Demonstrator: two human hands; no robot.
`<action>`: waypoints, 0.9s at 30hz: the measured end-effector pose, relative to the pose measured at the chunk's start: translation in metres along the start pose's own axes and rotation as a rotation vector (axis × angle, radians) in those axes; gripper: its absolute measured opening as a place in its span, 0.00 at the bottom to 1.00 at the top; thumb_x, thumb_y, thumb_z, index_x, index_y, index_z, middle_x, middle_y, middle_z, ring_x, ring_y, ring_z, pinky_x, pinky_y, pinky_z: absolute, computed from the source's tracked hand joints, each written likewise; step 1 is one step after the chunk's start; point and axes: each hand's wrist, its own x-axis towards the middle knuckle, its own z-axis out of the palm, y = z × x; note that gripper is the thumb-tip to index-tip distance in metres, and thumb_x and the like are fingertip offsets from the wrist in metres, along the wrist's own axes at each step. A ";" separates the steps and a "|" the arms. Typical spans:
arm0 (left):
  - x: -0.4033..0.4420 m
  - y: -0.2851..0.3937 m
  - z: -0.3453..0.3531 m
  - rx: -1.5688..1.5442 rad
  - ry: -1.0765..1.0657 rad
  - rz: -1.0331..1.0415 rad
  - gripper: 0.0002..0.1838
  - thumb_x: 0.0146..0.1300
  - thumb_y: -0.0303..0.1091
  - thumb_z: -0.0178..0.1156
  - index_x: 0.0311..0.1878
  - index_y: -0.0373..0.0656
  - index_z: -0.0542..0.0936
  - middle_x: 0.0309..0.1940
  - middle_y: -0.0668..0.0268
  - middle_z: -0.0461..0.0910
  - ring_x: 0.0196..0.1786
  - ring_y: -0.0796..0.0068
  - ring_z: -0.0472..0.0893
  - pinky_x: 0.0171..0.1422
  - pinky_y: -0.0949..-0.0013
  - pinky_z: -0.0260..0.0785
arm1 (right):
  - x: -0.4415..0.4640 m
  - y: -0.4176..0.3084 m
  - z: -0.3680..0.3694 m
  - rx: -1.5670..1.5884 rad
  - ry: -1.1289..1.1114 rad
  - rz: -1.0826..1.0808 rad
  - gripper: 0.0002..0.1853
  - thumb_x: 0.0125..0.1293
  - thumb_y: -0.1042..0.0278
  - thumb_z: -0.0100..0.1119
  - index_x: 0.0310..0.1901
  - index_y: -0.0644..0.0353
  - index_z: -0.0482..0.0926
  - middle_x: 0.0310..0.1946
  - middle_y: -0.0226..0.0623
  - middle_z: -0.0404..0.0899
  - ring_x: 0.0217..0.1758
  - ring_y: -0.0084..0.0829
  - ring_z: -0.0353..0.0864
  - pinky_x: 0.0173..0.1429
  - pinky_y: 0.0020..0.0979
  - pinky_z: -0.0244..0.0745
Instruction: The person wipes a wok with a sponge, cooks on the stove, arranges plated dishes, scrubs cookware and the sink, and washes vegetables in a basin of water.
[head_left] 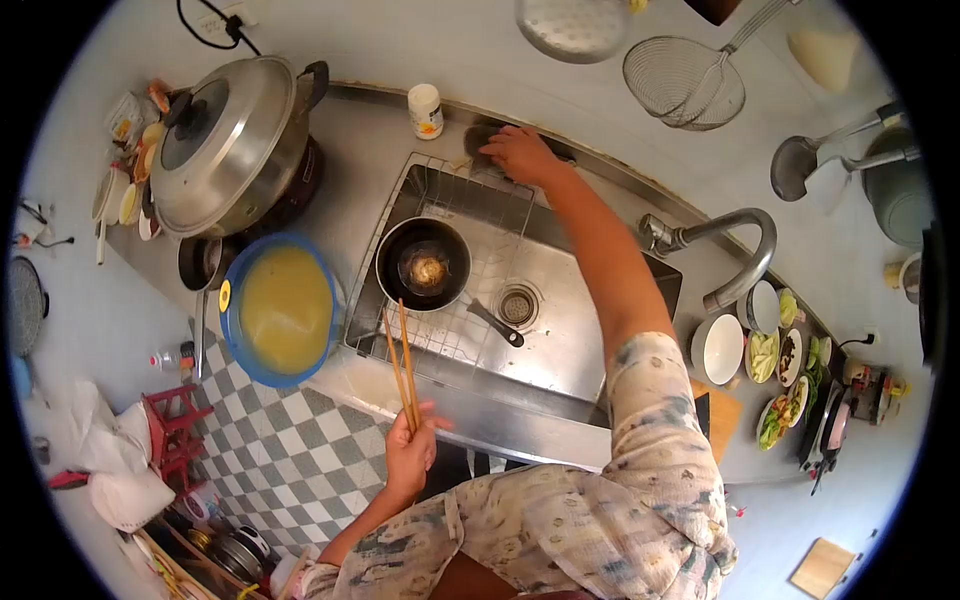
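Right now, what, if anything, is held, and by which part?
The left hand holds wooden chopsticks near the ends farther from the frying pan. The right hand is at a dark object behind the sink; whether it grips cannot be told.

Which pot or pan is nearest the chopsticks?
The black pan on the wire rack, at the tips of the chopsticks; the lidded pot and small pan are farther left.

My right arm (610, 262) stretched far forward, my right hand (524, 157) palm down with fingers (494, 149) bent, my left forearm (366, 521) angled forward, my left hand (408, 456) near my body (560, 520), curled in a grip
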 end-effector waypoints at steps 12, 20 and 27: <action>0.003 0.010 0.007 -0.010 -0.021 0.011 0.13 0.66 0.24 0.48 0.54 0.37 0.68 0.33 0.57 0.78 0.13 0.89 0.58 0.13 0.83 0.51 | -0.069 0.088 0.002 0.533 -0.296 0.621 0.24 0.68 0.47 0.40 0.42 0.54 0.84 0.47 0.44 0.79 0.51 0.45 0.75 0.60 0.38 0.66; 0.001 0.003 0.020 0.049 -0.082 -0.007 0.13 0.66 0.26 0.49 0.54 0.38 0.68 0.34 0.55 0.78 0.13 0.89 0.58 0.13 0.84 0.51 | -0.157 0.097 -0.008 0.000 -0.104 0.589 0.09 0.59 0.67 0.53 0.37 0.58 0.81 0.35 0.44 0.80 0.46 0.44 0.77 0.54 0.42 0.70; -0.003 -0.001 0.041 0.036 -0.111 -0.001 0.13 0.67 0.24 0.48 0.54 0.37 0.68 0.34 0.56 0.78 0.13 0.89 0.58 0.13 0.83 0.51 | -0.167 0.032 -0.005 -0.317 -0.381 0.791 0.18 0.62 0.68 0.51 0.54 0.55 0.74 0.41 0.43 0.80 0.54 0.40 0.74 0.67 0.52 0.51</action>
